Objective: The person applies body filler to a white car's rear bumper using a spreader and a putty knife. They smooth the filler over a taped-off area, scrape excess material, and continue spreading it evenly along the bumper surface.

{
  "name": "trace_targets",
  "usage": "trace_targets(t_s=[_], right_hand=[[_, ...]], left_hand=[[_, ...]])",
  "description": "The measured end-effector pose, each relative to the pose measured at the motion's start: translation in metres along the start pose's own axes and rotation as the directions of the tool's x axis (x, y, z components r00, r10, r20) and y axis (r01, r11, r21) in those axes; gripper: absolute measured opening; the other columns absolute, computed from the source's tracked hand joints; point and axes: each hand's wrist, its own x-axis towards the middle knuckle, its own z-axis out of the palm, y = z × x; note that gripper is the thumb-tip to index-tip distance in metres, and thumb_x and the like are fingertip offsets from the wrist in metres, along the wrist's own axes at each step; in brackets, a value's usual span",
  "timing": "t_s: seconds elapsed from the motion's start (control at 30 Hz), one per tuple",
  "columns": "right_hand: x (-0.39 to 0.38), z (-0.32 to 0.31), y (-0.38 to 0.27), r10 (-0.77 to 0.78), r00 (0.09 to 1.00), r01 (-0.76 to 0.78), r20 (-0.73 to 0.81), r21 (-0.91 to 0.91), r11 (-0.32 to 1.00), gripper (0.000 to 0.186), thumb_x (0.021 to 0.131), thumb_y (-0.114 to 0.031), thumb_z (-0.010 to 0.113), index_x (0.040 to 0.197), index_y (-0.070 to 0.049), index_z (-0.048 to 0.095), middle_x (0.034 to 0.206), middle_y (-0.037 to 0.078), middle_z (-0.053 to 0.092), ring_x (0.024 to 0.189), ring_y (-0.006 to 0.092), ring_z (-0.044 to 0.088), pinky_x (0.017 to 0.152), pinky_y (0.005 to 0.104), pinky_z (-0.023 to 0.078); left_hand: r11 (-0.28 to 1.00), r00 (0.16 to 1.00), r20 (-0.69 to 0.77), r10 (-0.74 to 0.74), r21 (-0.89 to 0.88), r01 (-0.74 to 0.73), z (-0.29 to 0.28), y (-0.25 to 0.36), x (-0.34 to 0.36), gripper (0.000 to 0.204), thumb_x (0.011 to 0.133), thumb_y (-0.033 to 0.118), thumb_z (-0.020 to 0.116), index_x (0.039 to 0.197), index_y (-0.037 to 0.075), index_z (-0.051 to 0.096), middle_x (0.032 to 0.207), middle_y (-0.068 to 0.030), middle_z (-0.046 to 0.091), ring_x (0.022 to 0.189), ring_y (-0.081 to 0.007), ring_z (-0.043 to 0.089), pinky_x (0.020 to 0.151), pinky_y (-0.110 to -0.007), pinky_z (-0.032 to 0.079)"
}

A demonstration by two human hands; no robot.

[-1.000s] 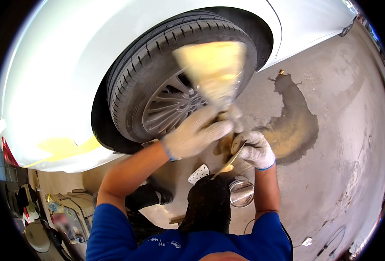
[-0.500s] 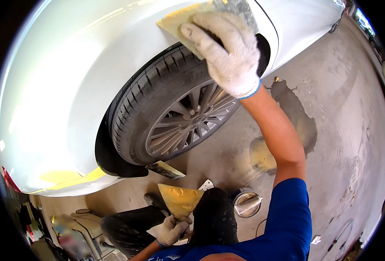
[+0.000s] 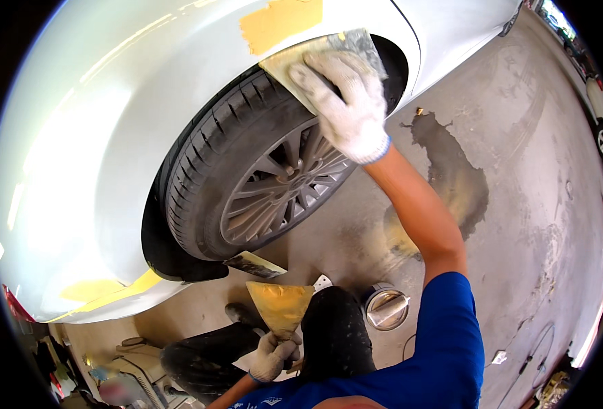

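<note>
My right hand (image 3: pixel 352 109), in a white knit glove, presses its fingers on a flat, smeared spreader (image 3: pixel 284 65) held over the top of the wheel arch. Just beyond the spreader's far edge, a yellow filler patch (image 3: pixel 281 26) lies on the white car panel (image 3: pixel 131 88). My left hand (image 3: pixel 269 358), also gloved, is closed around the narrow end of a putty knife (image 3: pixel 281 307) between my knees. Yellow filler coats its wide, fan-shaped blade. The car's wheel (image 3: pixel 295 180) sits below my right hand and partly behind it.
Another smeared flat plate (image 3: pixel 255 264) lies beneath the tyre's near end. Beside my right knee stands a round can (image 3: pixel 387 310) with a pale object across its top. A dark stain (image 3: pixel 451 160) marks the floor on the right. A pale plastic case (image 3: pixel 141 368) is at lower left.
My right hand has drawn the spreader down toward the wheel arch, uncovering the yellow filler patch on the panel. My left hand keeps its hold on the putty knife, nearly still.
</note>
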Motion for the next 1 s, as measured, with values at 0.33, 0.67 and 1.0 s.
trace_targets(t_s=[0.33, 0.67, 1.0], right_hand=[[-0.008, 0.019, -0.006, 0.144, 0.984, -0.152, -0.103, -0.076, 0.985, 0.054, 0.071, 0.003, 0.068, 0.121, -0.015, 0.070, 0.119, 0.009, 0.061, 0.109, 0.0301, 0.058, 0.092, 0.0399, 0.049], [0.080, -0.191, -0.128, 0.362, 0.670, -0.732, 0.648, 0.657, 0.178, 0.029, 0.095, -0.010, 0.065, 0.120, 0.005, 0.066, 0.113, 0.020, 0.068, 0.104, 0.0295, 0.066, 0.091, 0.0382, 0.052], [0.050, -0.308, -0.192, 0.367, 0.150, -0.969, 0.918, 0.210, -0.128, 0.026, 0.089, -0.005, 0.067, 0.114, 0.001, 0.069, 0.106, 0.013, 0.071, 0.069, 0.0185, 0.066, 0.056, 0.0287, 0.050]], left_hand=[[0.998, 0.997, 0.028, 0.066, -0.024, -0.065, -0.004, 0.006, -0.003, 0.015, 0.088, 0.010, 0.058, 0.100, 0.002, 0.063, 0.070, -0.0044, 0.062, 0.054, -0.0088, 0.053, 0.049, -0.023, 0.040], [0.515, 0.674, 0.138, 0.726, 0.540, -0.666, 0.029, 0.103, 0.012, 0.026, 0.091, 0.016, 0.072, 0.106, -0.003, 0.064, 0.072, -0.0040, 0.064, 0.059, -0.0068, 0.055, 0.056, -0.024, 0.045], [0.777, 0.760, 0.251, 0.600, 0.045, -0.628, 0.054, 0.084, -0.070, 0.030, 0.103, 0.025, 0.053, 0.096, -0.001, 0.065, 0.062, -0.0042, 0.058, 0.044, -0.0066, 0.049, 0.044, -0.022, 0.040]])
